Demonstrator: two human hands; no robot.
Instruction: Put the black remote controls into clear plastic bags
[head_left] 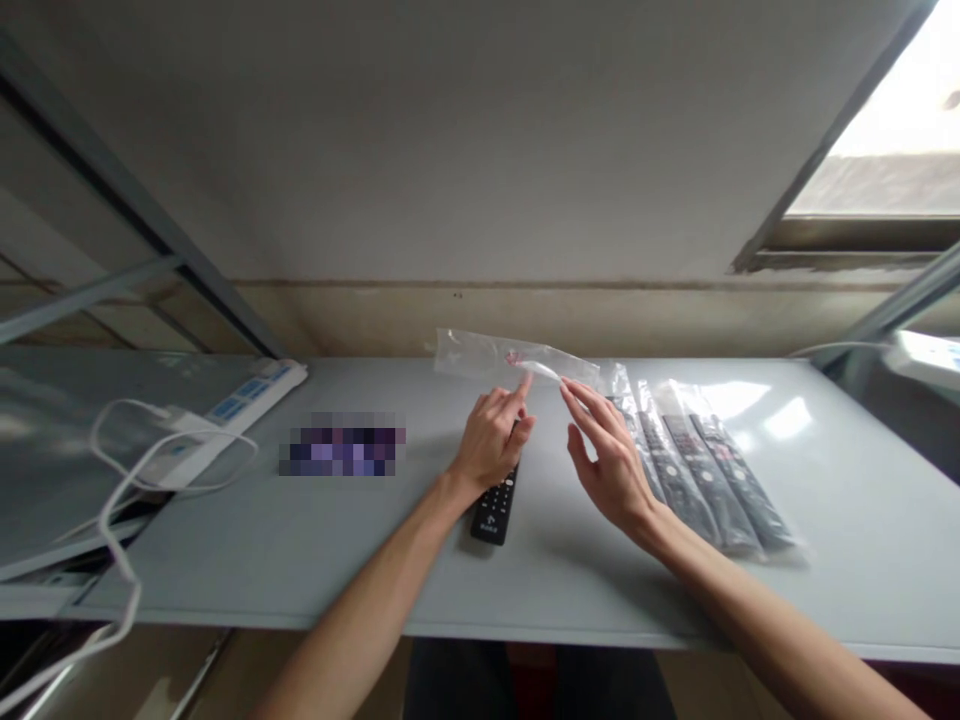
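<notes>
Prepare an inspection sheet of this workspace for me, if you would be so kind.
Surface: grey table, with glare towards the right.
Main things: black remote, partly hidden; clear plastic bag near the back edge; several bagged remotes side by side at right.
Clutter: pixelated patch at left, contents unreadable.
Hands: left hand over the remote; right hand open, fingertips by the bag, contact unclear.
Cables: white cable looping by a power strip.
Surroundings: wall behind, window upper right.

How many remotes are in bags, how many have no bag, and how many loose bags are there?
Bagged remotes: 4 (one partly hidden by the right hand)
Bare remote: 1
Loose clear bag: 1
Total: 6
</notes>
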